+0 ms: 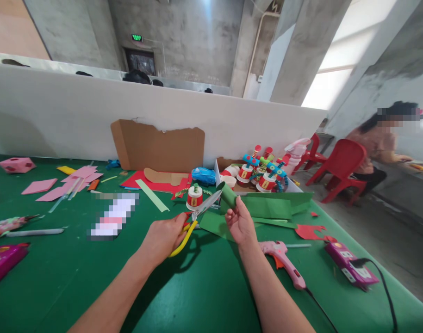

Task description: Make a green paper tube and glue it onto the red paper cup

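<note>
My left hand (164,238) is wrapped round the handles of yellow-handled scissors (187,238). Their blades point up and to the right, and the tips reach the edge of a green paper roll (228,196). That roll is pinched in the fingers of my right hand (239,221). Behind the scissors a red-and-white paper cup figure (195,199) with green folded-paper arms stands upright. Green paper sheets (272,206) lie just beyond my right hand. A pink glue gun (284,263) rests on its side to the right of my right wrist.
A box (295,186) of finished cup figures stands at the back right. On the right are a purple power strip (350,263) and its cord. Pink paper pieces (72,182) are scattered at left. Cardboard (158,145) leans on the white partition (76,111). A person sits beyond a red chair (343,162).
</note>
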A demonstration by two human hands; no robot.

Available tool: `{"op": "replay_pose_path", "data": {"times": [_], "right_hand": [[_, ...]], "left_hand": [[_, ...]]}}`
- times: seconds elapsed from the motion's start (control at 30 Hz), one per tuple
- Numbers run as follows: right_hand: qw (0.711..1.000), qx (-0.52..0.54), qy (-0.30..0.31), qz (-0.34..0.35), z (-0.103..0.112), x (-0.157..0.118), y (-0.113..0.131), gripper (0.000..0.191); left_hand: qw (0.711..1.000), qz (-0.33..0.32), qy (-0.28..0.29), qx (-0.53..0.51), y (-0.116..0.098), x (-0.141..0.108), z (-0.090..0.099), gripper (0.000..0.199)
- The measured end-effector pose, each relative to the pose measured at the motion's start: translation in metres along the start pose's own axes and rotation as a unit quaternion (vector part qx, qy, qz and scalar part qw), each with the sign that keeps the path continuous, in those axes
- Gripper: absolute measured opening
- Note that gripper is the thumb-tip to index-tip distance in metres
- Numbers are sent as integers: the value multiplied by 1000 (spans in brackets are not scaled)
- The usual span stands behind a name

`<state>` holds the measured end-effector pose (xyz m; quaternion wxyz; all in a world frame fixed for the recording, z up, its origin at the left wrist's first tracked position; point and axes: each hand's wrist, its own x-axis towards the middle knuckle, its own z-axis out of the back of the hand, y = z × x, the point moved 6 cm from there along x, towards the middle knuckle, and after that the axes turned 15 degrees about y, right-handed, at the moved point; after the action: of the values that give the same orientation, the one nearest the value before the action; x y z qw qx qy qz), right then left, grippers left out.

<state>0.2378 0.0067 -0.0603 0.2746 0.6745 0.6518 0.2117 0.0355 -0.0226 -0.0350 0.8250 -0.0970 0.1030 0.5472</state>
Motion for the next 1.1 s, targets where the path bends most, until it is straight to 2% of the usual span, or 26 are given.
{"op": "replay_pose_path", "data": {"times": [0.17,0.5,1.1], "right_hand": [[998,-29,35,32,0,2,1,31],[998,-31,46,32,-9,0,0,40],[998,-34,50,30,-9,-1,0,33]], "left_hand": [[1000,-2,-9,-14,-1,0,0,26],[1000,16,-4,0,0,0,1,25],[1000,5,-2,-8,0,0,2,24]]}}
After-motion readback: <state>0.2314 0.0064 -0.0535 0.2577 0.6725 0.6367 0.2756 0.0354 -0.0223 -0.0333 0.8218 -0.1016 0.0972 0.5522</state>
